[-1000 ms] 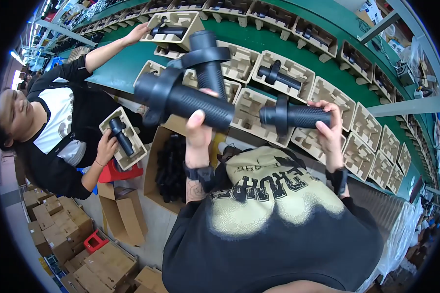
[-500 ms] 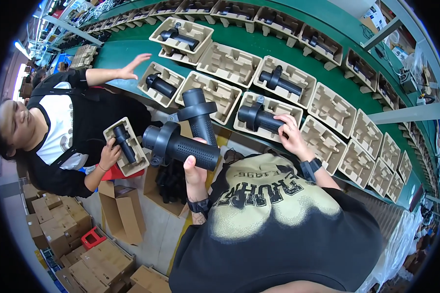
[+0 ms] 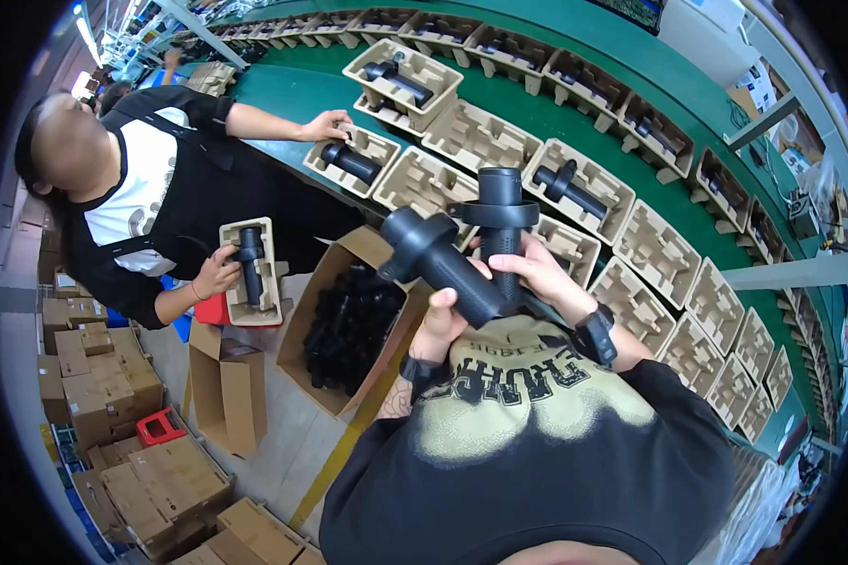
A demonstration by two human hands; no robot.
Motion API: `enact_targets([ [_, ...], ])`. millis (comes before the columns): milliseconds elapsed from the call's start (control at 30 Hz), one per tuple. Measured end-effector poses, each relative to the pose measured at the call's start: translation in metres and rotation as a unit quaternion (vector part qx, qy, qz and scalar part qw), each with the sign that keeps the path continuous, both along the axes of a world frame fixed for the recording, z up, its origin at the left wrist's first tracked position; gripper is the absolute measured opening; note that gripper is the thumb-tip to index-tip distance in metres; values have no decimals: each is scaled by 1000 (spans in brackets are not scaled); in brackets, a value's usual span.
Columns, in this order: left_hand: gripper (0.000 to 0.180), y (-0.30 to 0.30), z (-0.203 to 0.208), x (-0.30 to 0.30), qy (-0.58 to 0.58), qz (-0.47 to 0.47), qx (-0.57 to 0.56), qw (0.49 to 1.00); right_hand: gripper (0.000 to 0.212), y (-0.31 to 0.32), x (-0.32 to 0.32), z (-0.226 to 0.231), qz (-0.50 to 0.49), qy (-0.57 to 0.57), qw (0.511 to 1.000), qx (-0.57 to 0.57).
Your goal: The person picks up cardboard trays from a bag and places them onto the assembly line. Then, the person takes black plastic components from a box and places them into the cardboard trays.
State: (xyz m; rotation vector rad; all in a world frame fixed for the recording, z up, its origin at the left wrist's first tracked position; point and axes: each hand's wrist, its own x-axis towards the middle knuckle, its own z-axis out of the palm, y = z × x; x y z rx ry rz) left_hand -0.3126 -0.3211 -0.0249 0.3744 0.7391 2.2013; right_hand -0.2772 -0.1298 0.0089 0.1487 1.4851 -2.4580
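Both my hands are raised in front of my chest, each closed round a black cylinder with a wide ring collar. My left hand [image 3: 445, 320] grips the lower, tilted cylinder [image 3: 438, 259], whose perforated end points down to the right. My right hand [image 3: 537, 273] is wrapped round the other cylinder [image 3: 499, 212], which stands nearly upright. The lower ends of the two overlap or touch; I cannot tell which. Behind my right hand, a pulp tray [image 3: 575, 240] is partly hidden, with a black part showing in it.
At left, a co-worker holds a pulp tray [image 3: 252, 311] with a cylinder in it and reaches to another tray [image 3: 386, 151]. More trays [image 3: 657, 250] line the green bench [image 3: 485, 89]. A carton [image 3: 394, 325] of black parts stands on the floor, near stacked boxes [image 3: 165, 485].
My right hand has left the cylinder in the tray and closed on the upright one that was with my left hand. Both cylinders moved right. The co-worker's far hand came to a tray.
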Motion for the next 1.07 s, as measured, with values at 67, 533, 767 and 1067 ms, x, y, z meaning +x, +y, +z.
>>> enact_targets([
  [67,62,-10,-2,-5,53,30,-80,995,61,8,-19,-12,-79,47,989,120],
  [533,53,-91,-45,18,-35,215,-167,962,60,42,-194,-87,-128,151,498,844],
  [767,49,-87,-14,-1,-2,193,-246,950,34,40,-200,-94,-40,112,624,772],
  [1067,63,-34,-52,-22,300,-8,-424,855,74,-52,-39,-30,104,89,979,151],
])
